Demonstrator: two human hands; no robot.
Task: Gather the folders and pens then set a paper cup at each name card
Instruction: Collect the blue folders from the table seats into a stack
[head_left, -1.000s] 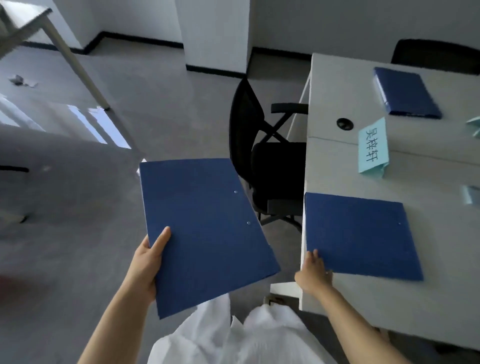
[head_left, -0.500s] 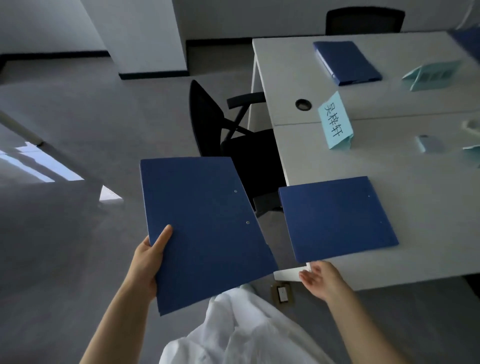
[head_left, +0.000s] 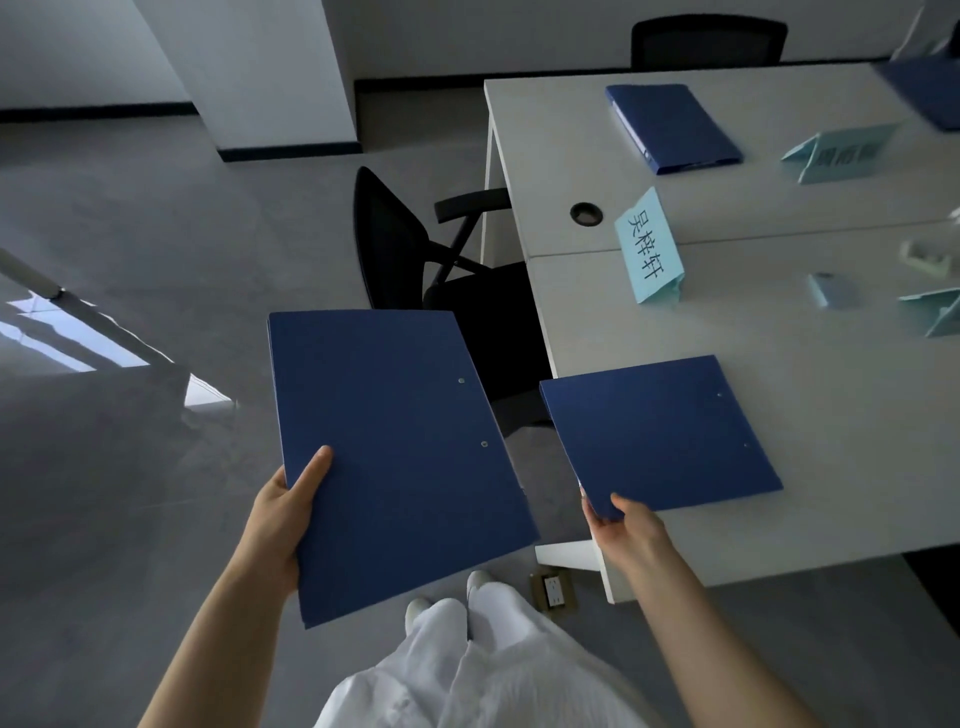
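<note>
Folders are what this moment turns on, and the single head view shows several. One blue folder (head_left: 400, 457) is held out over the floor by the left hand (head_left: 283, 519), thumb laid on its cover and fingers hidden beneath, so that hand is closed round it. A second blue folder (head_left: 660, 436) hangs partly over the near corner of the tabletop (head_left: 831, 395); the right hand (head_left: 621, 527) pinches its near corner, thumb on top and fingers under.

A second ago that hand only rested flat at the folder's edge while the folder lay fully on the tabletop, and half a second ago the hand was open beneath the edge. Now the folder has been drawn outward and gripped. I judge it is being lifted off, most likely to be stacked with the one in the left hand.

Further back lies a third folder (head_left: 672, 127), not yet collected, with the edge of another (head_left: 930, 93) at the far right. A pale green name card (head_left: 649, 247) stands between the second and third, and a second name card (head_left: 841, 150) is near the third folder. No paper cup is in view, so the cup step appears not yet begun.
</note>
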